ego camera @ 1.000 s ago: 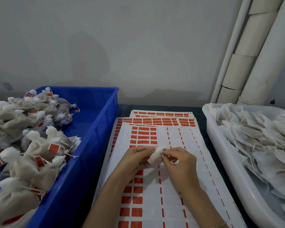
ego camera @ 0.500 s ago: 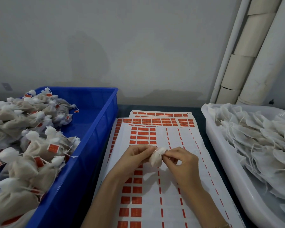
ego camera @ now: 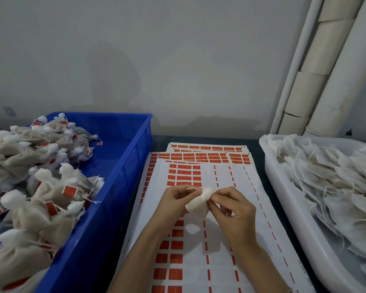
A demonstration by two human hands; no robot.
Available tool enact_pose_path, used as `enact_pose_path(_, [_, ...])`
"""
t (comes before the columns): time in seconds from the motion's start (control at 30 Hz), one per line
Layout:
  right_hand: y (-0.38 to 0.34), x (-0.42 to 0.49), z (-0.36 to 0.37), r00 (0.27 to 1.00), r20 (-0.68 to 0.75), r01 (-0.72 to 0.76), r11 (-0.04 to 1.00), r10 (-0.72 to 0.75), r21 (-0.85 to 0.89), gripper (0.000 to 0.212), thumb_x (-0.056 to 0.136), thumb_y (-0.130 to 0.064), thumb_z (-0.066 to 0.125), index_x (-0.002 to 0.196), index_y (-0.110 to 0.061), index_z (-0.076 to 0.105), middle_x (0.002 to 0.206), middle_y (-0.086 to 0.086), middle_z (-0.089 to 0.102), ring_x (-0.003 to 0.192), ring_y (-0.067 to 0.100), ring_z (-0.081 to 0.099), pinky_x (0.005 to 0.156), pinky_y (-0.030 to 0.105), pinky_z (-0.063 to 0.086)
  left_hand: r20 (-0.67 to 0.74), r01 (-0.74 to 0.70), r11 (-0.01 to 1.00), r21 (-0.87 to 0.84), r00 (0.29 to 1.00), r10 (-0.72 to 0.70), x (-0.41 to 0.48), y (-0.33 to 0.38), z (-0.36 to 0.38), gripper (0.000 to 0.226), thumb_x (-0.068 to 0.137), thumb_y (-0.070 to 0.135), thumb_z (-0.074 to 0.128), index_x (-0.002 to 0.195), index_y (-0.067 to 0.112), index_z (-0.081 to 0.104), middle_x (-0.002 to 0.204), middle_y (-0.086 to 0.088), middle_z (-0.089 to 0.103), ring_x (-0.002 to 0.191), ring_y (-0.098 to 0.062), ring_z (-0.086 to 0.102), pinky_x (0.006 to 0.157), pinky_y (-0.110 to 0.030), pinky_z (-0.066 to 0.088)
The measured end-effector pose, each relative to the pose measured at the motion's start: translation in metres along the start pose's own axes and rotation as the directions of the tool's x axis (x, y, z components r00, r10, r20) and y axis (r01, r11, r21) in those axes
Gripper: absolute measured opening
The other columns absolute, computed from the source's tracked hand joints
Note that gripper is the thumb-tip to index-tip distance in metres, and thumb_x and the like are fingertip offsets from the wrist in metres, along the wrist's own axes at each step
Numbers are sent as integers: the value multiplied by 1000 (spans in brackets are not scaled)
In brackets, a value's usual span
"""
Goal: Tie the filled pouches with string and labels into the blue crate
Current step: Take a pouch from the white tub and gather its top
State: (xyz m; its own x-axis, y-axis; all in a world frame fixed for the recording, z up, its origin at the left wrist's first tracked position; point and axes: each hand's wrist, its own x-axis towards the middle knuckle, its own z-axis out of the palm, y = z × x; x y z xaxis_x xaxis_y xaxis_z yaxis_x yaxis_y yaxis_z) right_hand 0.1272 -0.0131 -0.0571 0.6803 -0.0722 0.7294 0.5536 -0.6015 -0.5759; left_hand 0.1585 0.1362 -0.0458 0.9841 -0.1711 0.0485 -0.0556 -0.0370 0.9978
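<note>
- Beneath our hands lie label sheets (ego camera: 220,261), many labels unused;
- our left hand (ego camera: 173,199) and right hand (ego camera: 232,208) both pinch one pouch (ego camera: 197,205) between them at its neck; its tie looks unfinished;
- left of the hands, the crate (ego camera: 123,170) holds many tied pouches (ego camera: 40,187);
- right of them, a tray (ego camera: 283,197) is heaped with untied pouches (ego camera: 325,182); we judge much is left.

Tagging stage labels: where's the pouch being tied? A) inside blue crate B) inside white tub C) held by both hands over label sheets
C: the left hand and right hand both pinch the small white fabric pouch above the white sheets of red labels.
</note>
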Motion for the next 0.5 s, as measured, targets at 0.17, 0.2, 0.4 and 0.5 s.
enact_pose_path(0.17, [2, -2, 2, 999, 5, 40, 999, -40, -19, 22, 69, -16, 74, 87, -4, 74, 86, 7, 69, 78, 10, 63, 71, 9, 52, 35, -1, 1000, 12, 999, 0, -2, -2, 3, 13, 83, 33, 66, 92, 26, 72, 83, 9, 72, 81, -11, 68, 67, -15, 51])
enact_pose_path(0.2, [2, -2, 3, 999, 19, 36, 999, -35, -30, 22, 71, -18, 73, 88, -5, 73, 87, 7, 69, 77, 10, 63, 70, 12, 54, 50, -2, 1000, 17, 999, 1, -2, -2, 3, 11, 85, 31, 65, 90, 26, 72, 82, 10, 72, 79, -10, 68, 67, -14, 51])
enact_pose_path(0.4, [2, -3, 8, 990, 136, -27, 993, 43, -113, 27, 83, -35, 62, 98, -13, 64, 97, -2, 64, 69, 4, 57, 66, 9, 48, 11, 71, 997, -28, 997, -71, -3, -5, 1, 12, 89, 31, 62, 82, 33, 70, 86, 9, 71, 79, -9, 66, 64, -9, 48])
enact_pose_path(0.5, [3, -4, 8, 979, 182, -72, 987, 97, -141, 25, 84, -40, 55, 100, -21, 58, 97, -13, 58, 68, 0, 56, 58, 2, 41, 24, 167, 972, -165, 986, -165, -2, 1, 1, 11, 95, 25, 52, 88, 30, 59, 110, 2, 61, 92, -11, 60, 72, -14, 50])
